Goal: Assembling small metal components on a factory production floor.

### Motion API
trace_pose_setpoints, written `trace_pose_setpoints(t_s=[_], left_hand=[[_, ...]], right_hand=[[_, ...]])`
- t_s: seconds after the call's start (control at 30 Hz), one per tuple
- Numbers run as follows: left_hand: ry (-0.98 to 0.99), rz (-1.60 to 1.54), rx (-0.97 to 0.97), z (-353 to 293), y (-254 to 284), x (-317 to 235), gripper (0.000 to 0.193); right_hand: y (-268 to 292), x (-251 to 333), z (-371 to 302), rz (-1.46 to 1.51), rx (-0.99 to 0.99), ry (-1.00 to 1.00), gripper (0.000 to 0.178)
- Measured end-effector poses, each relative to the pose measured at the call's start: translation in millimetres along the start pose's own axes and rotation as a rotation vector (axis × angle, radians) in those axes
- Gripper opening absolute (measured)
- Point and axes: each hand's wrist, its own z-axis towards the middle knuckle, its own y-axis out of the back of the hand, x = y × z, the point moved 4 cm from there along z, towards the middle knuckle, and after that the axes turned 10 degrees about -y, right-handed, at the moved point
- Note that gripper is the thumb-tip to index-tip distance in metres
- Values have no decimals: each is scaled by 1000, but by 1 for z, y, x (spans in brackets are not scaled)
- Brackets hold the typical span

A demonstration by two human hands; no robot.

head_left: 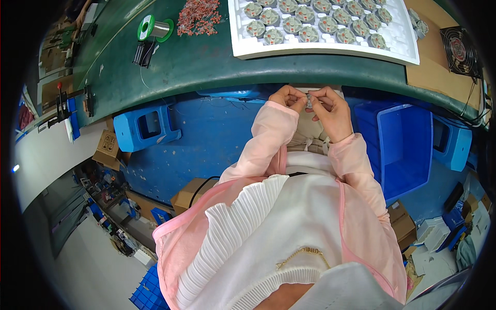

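Note:
Both of my hands meet over my lap, just in front of the table edge. Between the fingertips sits a small grey part (309, 101), mostly covered, so its exact kind cannot be made out. My left hand (289, 97) pinches it from the left, with thumb and fingers closed. From the other side my right hand (333, 112) also grips it, thumb against bent fingers. Beyond them, a white foam tray (330, 50) on the table holds several round grey metal parts (327, 24) with small orange-red marks.
A pile of small red components with wire leads (199, 18) lies on the green table (206, 62), near a solder wire spool (156, 29). At right are a small fan (458, 50) and a blue bin (404, 147). A blue stool (146, 128) stands left below the table.

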Motion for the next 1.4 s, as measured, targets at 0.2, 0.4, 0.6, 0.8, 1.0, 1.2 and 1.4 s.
trace_pose_setpoints(t_s=[0.2, 0.4, 0.6, 0.8, 1.0, 1.2, 1.4], left_hand=[[-67, 96, 64, -1, 4, -8, 4], [-384, 406, 27, -11, 1, -23, 8], [-496, 459, 1, -17, -4, -22, 12], [-545, 519, -20, -22, -9, -21, 15], [-726, 649, -53, -20, -15, -21, 18], [-674, 668, 0, -27, -18, -38, 18], [-513, 400, -43, -18, -13, -42, 21]], right_hand=[[0, -2, 2, 33, 29, -11, 9], [6, -8, 10, 164, 143, -85, 11], [6, -6, 11, 174, 175, -83, 13], [4, -5, 9, 175, 160, -66, 16], [5, -9, 13, 194, 169, -56, 17], [22, -21, 15, 225, 188, -84, 17], [50, 19, -5, 175, 244, -68, 28]])
